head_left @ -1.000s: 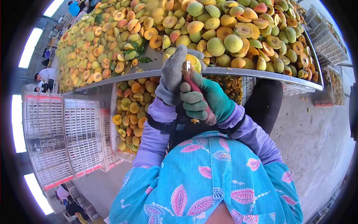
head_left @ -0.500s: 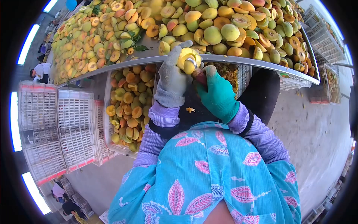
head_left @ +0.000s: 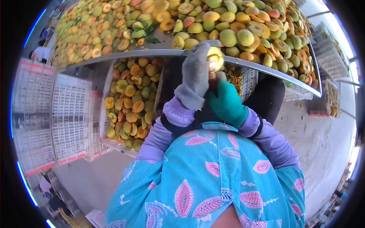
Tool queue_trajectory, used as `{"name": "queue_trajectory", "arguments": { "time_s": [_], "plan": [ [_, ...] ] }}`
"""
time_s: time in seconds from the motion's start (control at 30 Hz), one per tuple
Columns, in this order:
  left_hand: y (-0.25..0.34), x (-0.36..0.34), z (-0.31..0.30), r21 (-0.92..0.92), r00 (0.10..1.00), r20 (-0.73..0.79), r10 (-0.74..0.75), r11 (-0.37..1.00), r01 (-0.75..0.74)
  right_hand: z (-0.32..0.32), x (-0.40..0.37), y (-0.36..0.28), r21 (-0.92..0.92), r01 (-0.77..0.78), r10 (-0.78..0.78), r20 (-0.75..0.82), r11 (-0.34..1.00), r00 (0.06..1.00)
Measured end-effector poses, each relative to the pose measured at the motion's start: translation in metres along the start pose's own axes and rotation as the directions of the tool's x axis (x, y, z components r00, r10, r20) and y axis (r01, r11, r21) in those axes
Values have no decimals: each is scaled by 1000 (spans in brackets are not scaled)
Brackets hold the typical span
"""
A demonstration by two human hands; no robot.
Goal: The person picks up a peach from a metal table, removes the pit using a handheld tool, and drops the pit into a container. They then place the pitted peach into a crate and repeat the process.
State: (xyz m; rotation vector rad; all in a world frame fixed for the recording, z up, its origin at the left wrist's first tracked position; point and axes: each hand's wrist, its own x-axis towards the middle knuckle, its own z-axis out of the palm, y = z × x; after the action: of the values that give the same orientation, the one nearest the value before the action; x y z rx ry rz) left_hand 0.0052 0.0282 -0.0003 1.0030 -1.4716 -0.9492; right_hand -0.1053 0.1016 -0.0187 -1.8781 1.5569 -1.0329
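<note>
My left hand (head_left: pixel 194 72), in a grey glove, is closed around a yellow peach half (head_left: pixel 216 57) just over the metal rim of the table. In a green glove, my right hand (head_left: pixel 228 99) grips the reddish-brown handle of a pitting spoon (head_left: pixel 212 77). The metal end of the spoon is against the peach flesh; blur and glare hide how deep it sits. Halved peaches (head_left: pixel 235 38) lie heaped on the table beyond both hands.
A crate (head_left: pixel 103 117) of peach halves stands below the table at left. Beneath the rim, another crate (head_left: pixel 249 81) sits beside orange scraps (head_left: pixel 232 78). White crates (head_left: pixel 72 117) are stacked far left. A person (head_left: pixel 42 53) is in the left background.
Both hands, with the peach half and pitting spoon, have shifted right in view. The view itself has turned slightly. The left glove now covers more of the fruit's left side.
</note>
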Motion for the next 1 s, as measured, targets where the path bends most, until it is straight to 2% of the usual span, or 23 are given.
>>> {"name": "queue_trajectory", "arguments": {
  "time_s": [0.03,0.07,0.1,0.13,0.2,0.23,0.27,0.33,0.4,0.43,0.47,0.5,0.53,0.57,0.6,0.63,0.67,0.73,0.77,0.83,0.9,0.97,1.0],
  "plan": [
    [-3,1,0,139,992,32,118,983,-121,3,0,3,58,13,-13,0,998,1000],
    [-5,2,1,264,970,64,233,934,-241,5,-2,33,275,-90,66,95,957,993],
    [-8,12,1,176,908,153,391,893,-414,-30,3,-2,630,-610,388,471,480,792],
    [-27,21,18,120,886,195,421,886,-448,-47,0,-1,704,-650,283,586,287,759],
    [-14,15,28,345,964,6,266,904,-252,-54,-13,-3,832,-541,473,430,124,769],
    [-9,8,8,444,942,-42,332,851,-280,-66,-15,44,826,-557,400,541,-85,740],
    [-2,-1,-18,534,913,-68,403,787,-308,-67,-16,57,813,-569,523,542,-127,658],
    [-10,-30,-75,613,866,-174,468,740,-277,-72,-17,67,686,-721,450,676,-96,584],
    [-33,-88,-156,691,894,-333,300,723,15,-61,-15,23,677,-732,550,584,77,597],
    [-44,-124,-195,685,840,-513,176,674,277,-57,-13,8,666,-727,598,519,167,611],
    [-55,-160,-235,618,744,-667,42,588,521,-54,-12,13,667,-724,570,533,172,626],
    [-98,-206,-277,634,638,-762,111,327,700,-51,-11,22,667,-723,541,548,179,638],
    [-111,-242,-301,525,550,-828,-107,193,829,-48,-9,26,665,-723,508,565,187,650],
    [-130,-276,-304,554,516,-829,-217,-186,812,-46,-8,20,653,-709,468,555,267,688],
    [-143,-292,-306,358,341,-854,-394,32,933,-41,-6,4,554,-684,475,493,474,729],
    [-162,-308,-318,457,438,-826,-356,35,889,-42,0,-7,423,-628,488,399,653,776],
    [-134,-291,-322,457,471,-732,-493,157,875,-42,6,6,361,-591,456,393,722,798],
    [-129,-261,-352,644,362,-583,-728,-142,752,-43,18,6,385,-603,523,299,699,798],
    [-132,-226,-359,783,541,-528,-654,-128,609,-50,23,3,314,-567,513,244,761,823],
    [-100,-142,-320,875,853,-358,-380,182,449,-62,27,13,330,-626,515,368,707,774],
    [7,-24,-205,775,960,-224,-168,566,280,-82,30,5,239,-673,520,476,700,710],
    [-32,50,-163,707,945,-92,-313,648,283,-96,24,2,109,-636,511,500,764,700],
    [-35,73,-136,780,988,44,-151,623,60,-107,24,-2,132,-646,519,485,752,704]
  ]
}}
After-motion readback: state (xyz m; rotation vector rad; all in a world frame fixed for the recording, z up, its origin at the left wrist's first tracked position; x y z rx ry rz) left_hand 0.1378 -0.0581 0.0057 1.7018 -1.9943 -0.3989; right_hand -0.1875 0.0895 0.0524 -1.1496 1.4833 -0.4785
